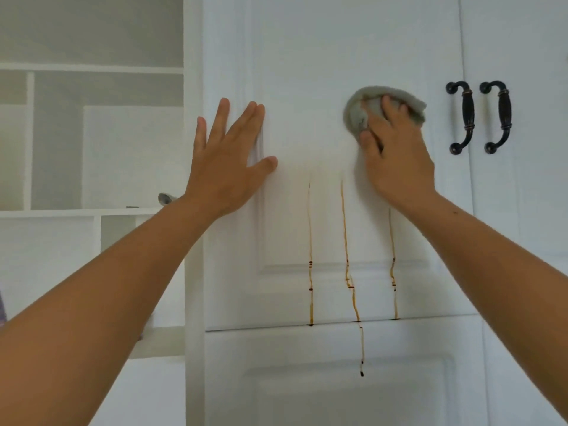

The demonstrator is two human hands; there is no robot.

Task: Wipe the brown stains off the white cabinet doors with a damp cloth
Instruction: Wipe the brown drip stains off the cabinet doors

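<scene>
- Left hand (229, 158): flat, fingers straight and spread, palm pressing on upper cabinet door (307, 56), frame centre-left.
- Right hand (396, 149): fingers curled over grey cloth (355, 113), holding it against the same door, upper centre-right, left of two black handles (462, 116).
- Brown stains (345, 229): three thin vertical drips below the hands; the middle one crosses the gap onto lower door (307, 395).
- Open white shelves (92, 69) at frame left.

Open white shelving (61, 213) fills the left; two black handles (467, 116) sit side by side.
</scene>
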